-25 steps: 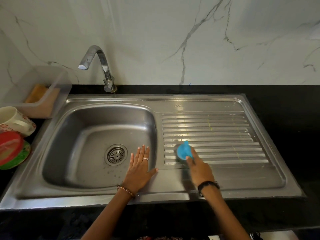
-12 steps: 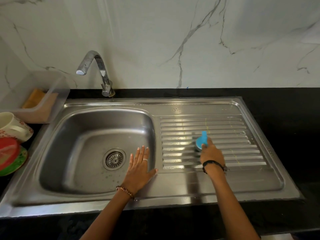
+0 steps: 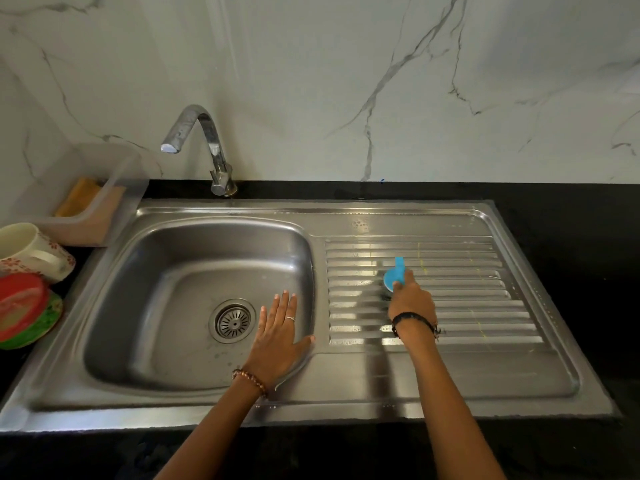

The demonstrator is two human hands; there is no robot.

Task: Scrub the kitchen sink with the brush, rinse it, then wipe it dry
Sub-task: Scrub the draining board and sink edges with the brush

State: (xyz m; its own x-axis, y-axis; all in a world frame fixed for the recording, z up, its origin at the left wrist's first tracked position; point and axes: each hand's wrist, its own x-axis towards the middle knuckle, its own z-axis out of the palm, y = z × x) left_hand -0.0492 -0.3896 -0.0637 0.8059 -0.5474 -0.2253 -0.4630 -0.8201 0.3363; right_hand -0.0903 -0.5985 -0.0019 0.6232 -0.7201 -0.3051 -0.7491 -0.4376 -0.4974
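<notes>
A stainless steel sink fills the counter, with a deep basin on the left and a ribbed drainboard on the right. My right hand grips a small blue brush and holds it down on the ribs in the middle of the drainboard. My left hand lies flat with straight fingers on the basin's front right rim, fingertips pointing over the basin near the drain strainer. The chrome tap stands behind the basin; no water runs from it.
A clear plastic caddy holding a yellow sponge sits at the sink's back left corner. A floral mug and stacked red and green plates lie on the left. Black countertop surrounds the sink below a marble wall.
My right hand has moved the brush up the drainboard ribs, away from me and slightly right. My left hand has stayed flat on the basin rim.
</notes>
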